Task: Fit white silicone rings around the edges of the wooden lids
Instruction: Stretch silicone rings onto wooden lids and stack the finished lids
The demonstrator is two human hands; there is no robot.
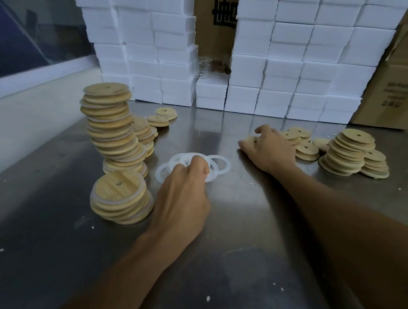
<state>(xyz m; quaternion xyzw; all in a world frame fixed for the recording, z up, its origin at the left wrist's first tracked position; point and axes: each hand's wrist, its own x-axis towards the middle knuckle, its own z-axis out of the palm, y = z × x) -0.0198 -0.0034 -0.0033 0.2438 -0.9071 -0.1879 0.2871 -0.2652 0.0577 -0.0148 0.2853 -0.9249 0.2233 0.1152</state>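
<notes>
Fingers of your left hand (183, 190) are curling onto the loose white rings (218, 165) mid-table, pinching at one; your right hand (266, 148) is closing over a bare wooden lid (254, 141) near the unringed pile (345, 152). Lift one ring only, keep the lid flat, seat it evenly. Ringed lids are stacking up at left (114, 129), leaning; avoid bumping them.

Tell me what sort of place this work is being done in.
Probably a small packing or assembly workshop. White boxes are stacked in a wall behind a steel table, brown shipping cartons stand beside them, and wooden lids are piled in tall stacks by loose silicone rings.
</notes>
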